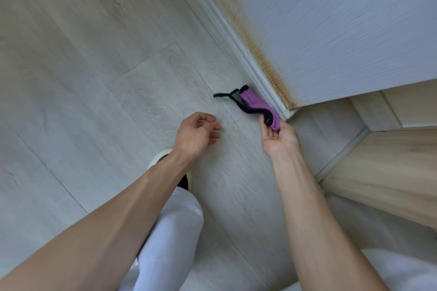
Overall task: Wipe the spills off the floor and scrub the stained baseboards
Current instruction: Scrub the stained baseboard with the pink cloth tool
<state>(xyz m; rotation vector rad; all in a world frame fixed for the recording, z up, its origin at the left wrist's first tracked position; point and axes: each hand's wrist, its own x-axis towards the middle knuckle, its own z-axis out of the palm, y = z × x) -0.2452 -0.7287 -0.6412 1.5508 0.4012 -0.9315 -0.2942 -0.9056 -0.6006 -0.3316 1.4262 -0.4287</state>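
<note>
Your forearms are bare, with no sleeves, watch or rings showing on the left hand (197, 133) or the right hand (280, 136). You wear white trousers (175, 231), seen below the left hand, and just under its wrist shows a pale slipper (159, 157) with a black inner edge.

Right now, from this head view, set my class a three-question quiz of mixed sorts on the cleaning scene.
1. True or false: the left hand holds the purple cloth.
2. The brownish stain runs along: A) the middle of the floor, B) the wall just above the baseboard, C) the white trousers.
3. Fill in: the right hand grips the cloth by its ____ end, nearest the person.

Key: 1 false; 2 B; 3 lower.
</note>
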